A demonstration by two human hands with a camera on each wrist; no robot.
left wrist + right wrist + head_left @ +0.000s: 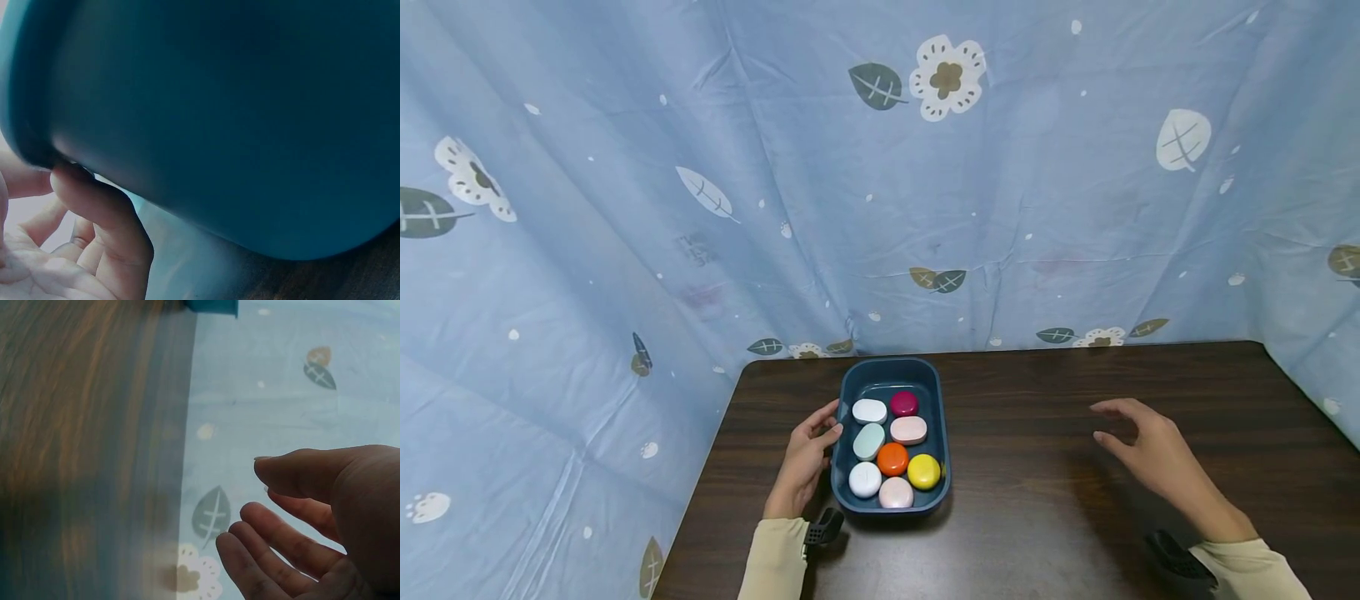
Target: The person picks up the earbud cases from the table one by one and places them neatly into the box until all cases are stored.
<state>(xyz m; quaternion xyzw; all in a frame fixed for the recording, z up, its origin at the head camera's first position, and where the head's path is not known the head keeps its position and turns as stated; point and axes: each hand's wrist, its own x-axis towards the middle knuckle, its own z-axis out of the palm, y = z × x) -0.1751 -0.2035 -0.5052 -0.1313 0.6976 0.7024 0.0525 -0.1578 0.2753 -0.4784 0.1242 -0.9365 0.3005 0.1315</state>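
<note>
My left hand (805, 460) grips the side of the blue tray (889, 377) of coloured cases (892, 458). My right hand (1153, 454) hovers loosely spread and empty over the table (1037, 542); I'd keep the tray braced.

A dark wood-grain table (1075, 467) stands against a pale blue cloth backdrop (820, 208) printed with leaves and white flowers. The cloth hangs creased behind the table and wraps round both its sides.

No readable text, label, brand, number or sign appears in any view.
</note>
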